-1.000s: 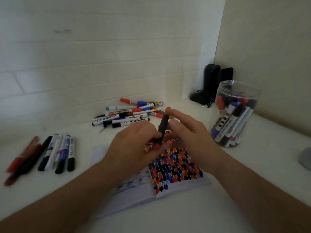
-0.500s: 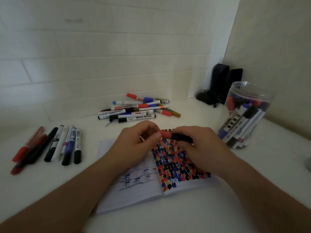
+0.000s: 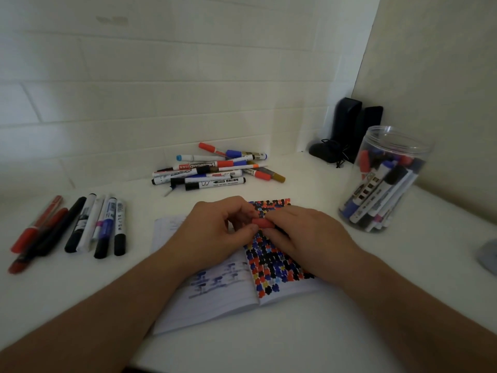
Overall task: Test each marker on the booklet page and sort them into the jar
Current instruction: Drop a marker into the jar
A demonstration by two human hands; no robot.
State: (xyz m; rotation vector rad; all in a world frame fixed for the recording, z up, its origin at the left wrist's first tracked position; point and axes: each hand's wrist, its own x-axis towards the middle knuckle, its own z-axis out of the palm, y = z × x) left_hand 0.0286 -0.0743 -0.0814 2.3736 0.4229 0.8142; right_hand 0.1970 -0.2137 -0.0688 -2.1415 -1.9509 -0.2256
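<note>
An open booklet [image 3: 215,300] lies on the white table, its right page covered in red, blue and black test marks. Above that page both hands hold one marker [image 3: 264,222] lying sideways. My left hand [image 3: 217,232] pinches its red cap end. My right hand [image 3: 309,238] grips the dark barrel, which is mostly hidden under its fingers. A clear plastic jar [image 3: 387,181] with several markers inside stands open at the right. A loose pile of markers [image 3: 215,170] lies behind the booklet by the wall.
A row of several red, black and blue markers [image 3: 80,227] lies at the left. Two black upright boxes with a cord [image 3: 349,130] stand in the back corner. A grey object [image 3: 488,255] sits at the right edge.
The marker went from upright between my hands to lying sideways above the page. My hands have drawn closer together on it, my left fingers now on the red cap end.
</note>
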